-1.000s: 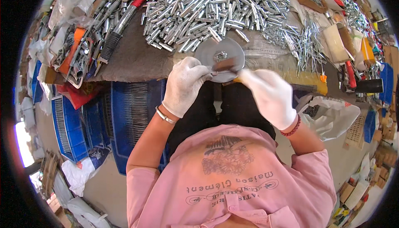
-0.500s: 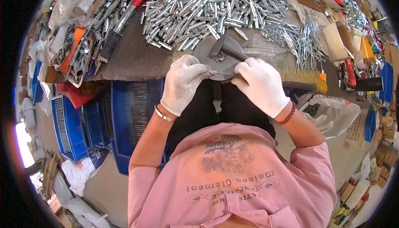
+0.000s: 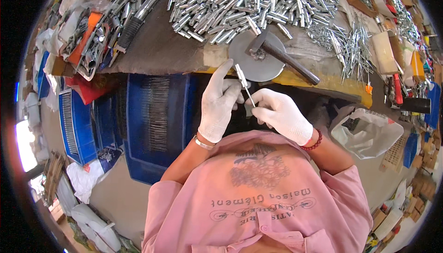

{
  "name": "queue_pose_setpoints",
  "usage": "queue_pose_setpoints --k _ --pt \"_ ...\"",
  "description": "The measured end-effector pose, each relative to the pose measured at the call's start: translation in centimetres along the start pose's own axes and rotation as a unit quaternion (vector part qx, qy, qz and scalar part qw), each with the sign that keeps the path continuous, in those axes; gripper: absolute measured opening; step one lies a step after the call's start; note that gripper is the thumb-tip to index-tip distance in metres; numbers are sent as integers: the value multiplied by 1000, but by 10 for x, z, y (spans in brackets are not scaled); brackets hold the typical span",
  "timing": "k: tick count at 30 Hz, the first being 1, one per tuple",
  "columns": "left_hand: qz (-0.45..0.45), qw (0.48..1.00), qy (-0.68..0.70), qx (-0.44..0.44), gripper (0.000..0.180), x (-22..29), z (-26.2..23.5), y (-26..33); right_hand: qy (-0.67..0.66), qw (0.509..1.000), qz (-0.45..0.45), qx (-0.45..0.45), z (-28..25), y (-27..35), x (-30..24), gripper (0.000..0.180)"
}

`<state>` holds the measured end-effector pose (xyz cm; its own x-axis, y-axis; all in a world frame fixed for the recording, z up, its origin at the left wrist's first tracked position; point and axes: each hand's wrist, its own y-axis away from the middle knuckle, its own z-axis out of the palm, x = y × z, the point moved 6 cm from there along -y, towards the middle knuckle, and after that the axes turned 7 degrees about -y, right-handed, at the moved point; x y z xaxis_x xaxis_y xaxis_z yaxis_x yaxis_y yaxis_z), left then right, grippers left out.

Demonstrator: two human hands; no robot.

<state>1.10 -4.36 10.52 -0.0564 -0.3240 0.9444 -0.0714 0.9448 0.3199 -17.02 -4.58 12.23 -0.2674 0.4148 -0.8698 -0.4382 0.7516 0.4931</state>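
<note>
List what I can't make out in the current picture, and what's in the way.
All in the head view:
- Small metal bits on the gray disc: partly under the hammer, too small to tell apart.
- Whether the thin rod enters the metal tube: too small.
- Right hand's lower fingers: mostly behind the hand itself.
- Tube pile's far side: cut by the upper edge.

Held rod (image 3: 249, 98) and sleeve (image 3: 241, 75) are finished in smooth, glossy metal; same finish is seen on the piled tubes (image 3: 258, 6). Gloves (image 3: 217, 110) are made of matt white knit cloth. Hammer (image 3: 286, 60): head is finished in dull dark metal, handle material can't be told. Tabletop (image 3: 147, 47) is surfaced rough, matt brown. Crate (image 3: 138, 160) is made of smooth blue plastic, bag (image 3: 369, 141) of wrinkled white plastic film.
</note>
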Motion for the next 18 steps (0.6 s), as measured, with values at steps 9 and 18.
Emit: queue_pose_setpoints --k 9,18 --pt "18 988 125 88 64 -9 -62 21 72 986 -150 25 4 -3 -21 45" --pt "-237 860 65 448 58 -266 -273 97 -28 974 -164 151 -59 -21 -21 44"
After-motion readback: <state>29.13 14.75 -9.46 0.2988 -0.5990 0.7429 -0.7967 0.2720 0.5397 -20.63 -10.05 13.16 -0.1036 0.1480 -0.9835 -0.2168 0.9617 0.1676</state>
